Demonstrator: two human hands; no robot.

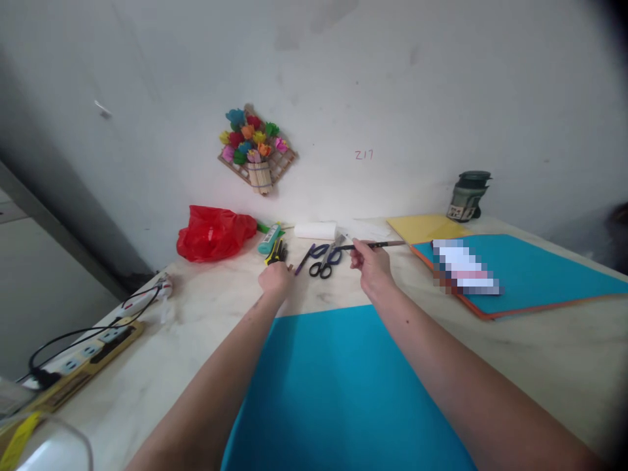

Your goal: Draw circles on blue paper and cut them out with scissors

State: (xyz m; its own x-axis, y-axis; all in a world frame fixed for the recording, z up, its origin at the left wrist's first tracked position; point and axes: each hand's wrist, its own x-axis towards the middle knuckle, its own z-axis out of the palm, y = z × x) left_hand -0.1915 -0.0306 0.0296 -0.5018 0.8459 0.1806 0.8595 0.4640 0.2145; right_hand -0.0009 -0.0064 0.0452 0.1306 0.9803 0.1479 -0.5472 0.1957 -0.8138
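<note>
My right hand (371, 265) is closed in a pinch around a slim dark pen (377, 244), held almost level above the table. My left hand (276, 280) is curled beside a yellow-and-black cutter (277, 252); its fingers are mostly hidden, and what they hold, if anything, does not show. Between the hands lie two pairs of scissors, one with black handles (321, 269) and one with dark blue handles (335, 255), along with a purple pen (305, 260). A large blue sheet (353, 379) spreads beneath my forearms.
Behind stand a red plastic bag (214, 232), a teal tube (269, 239) and a white roll (315, 230). Rightward are a yellow sheet (424, 227), stacked blue sheets (540, 268) with a phone (464, 267), and a green bottle (468, 196). A power strip (93, 353) lies left.
</note>
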